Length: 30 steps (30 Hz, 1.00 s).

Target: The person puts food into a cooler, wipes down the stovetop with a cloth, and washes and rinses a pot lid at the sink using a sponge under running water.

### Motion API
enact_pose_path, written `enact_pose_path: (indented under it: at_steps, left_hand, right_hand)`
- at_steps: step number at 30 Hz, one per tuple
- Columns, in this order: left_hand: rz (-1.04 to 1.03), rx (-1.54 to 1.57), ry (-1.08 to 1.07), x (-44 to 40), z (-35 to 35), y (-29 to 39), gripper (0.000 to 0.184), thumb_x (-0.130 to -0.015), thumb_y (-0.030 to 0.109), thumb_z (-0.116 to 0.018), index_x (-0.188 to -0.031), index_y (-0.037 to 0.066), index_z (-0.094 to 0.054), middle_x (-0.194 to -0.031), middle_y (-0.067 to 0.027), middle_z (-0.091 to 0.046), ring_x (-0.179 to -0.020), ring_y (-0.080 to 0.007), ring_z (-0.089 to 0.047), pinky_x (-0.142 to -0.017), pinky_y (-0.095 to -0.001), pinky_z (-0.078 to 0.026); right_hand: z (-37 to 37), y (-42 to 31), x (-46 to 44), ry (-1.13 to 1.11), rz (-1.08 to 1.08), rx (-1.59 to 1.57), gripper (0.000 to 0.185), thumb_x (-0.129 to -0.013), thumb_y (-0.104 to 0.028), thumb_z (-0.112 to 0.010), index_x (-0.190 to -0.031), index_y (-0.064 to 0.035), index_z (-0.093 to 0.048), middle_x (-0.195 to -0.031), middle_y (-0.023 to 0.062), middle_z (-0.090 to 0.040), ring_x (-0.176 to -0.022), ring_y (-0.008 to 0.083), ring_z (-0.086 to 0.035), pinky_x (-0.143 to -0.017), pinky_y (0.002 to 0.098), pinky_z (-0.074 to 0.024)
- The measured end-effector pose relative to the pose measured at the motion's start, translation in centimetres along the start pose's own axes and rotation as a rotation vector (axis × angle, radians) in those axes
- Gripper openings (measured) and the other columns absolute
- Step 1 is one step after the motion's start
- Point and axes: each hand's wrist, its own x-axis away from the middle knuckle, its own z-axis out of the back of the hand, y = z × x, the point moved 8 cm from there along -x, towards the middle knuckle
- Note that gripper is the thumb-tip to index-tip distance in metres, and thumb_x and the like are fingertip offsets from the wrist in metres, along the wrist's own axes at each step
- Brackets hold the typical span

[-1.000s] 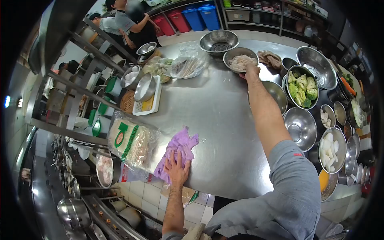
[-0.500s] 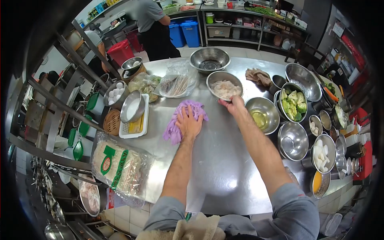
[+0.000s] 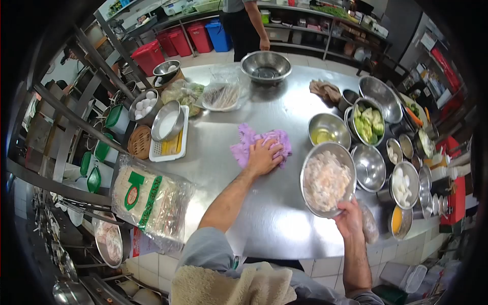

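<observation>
My left hand (image 3: 264, 156) rests palm down on a crumpled purple cloth (image 3: 246, 147), its fingers spread and pressing it against the steel table. My right hand (image 3: 349, 217) is closed on the near rim of a metal bowl (image 3: 303, 190). The bowl holds pale, pinkish raw pieces (image 3: 328, 180) whose kind I cannot make out. It is tilted toward me above the table's right side. Just beyond it is a bowl with clear yellowish liquid (image 3: 323, 136), and an empty metal bowl (image 3: 369, 168) lies to its right. A clear bag of something (image 3: 369, 223) is partly hidden by my right hand.
The steel table (image 3: 218, 147) bears a packaged bag of noodles (image 3: 147, 201) and a white basket (image 3: 158, 155) on the left. A large metal bowl (image 3: 267, 73) stands at the far edge. Bowls of broccoli (image 3: 368, 122) and eggs (image 3: 145, 107) flank the sides. Another person (image 3: 241, 30) stands beyond.
My right hand has brought the bowl of raw pieces from the far middle toward me and to the right. My left hand and the purple cloth have shifted right. The person beyond has moved right.
</observation>
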Motion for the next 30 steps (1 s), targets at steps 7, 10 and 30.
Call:
enact_pose_path:
  at_steps: [7,10,30]
  left_hand:
    - [0.132,-0.067,0.037,15.0,0.5,5.1,0.044,-0.078,0.039,-0.058,-0.119,0.023,-0.050,-0.131,-0.0047,-0.039,-0.121,-0.0323,-0.026,-0.092,-0.0491,-0.023]
    - [0.222,-0.075,0.067,17.6,-1.3,9.5,0.046,-0.078,0.038,-0.057,-0.120,0.023,-0.048,-0.132,-0.0050,-0.036,-0.121,-0.0337,-0.025,-0.092,-0.0509,-0.023]
    - [0.178,0.596,0.003,16.3,-13.3,32.5,0.062,-0.080,0.038,-0.058,-0.133,0.012,-0.037,-0.139,-0.0120,-0.031,-0.131,-0.0336,-0.021,-0.104,-0.0503,-0.017]
  right_hand:
    - [9.4,1.1,12.4,0.203,0.117,-0.104,0.063,-0.070,0.004,-0.044,-0.131,-0.0030,-0.031,-0.126,0.0145,-0.045,-0.113,0.0302,-0.049,-0.090,0.0441,-0.0474]
    - [13.5,1.2,15.5,0.247,0.153,-0.167,0.062,-0.070,0.003,-0.045,-0.131,-0.0040,-0.031,-0.123,0.0162,-0.046,-0.105,0.0307,-0.054,-0.072,0.0416,-0.0558]
    - [38.2,2.0,33.2,0.403,0.226,-0.169,0.063,-0.068,0.002,-0.046,-0.130,-0.0033,-0.032,-0.120,0.0197,-0.047,-0.097,0.0348,-0.057,-0.063,0.0439,-0.0583]
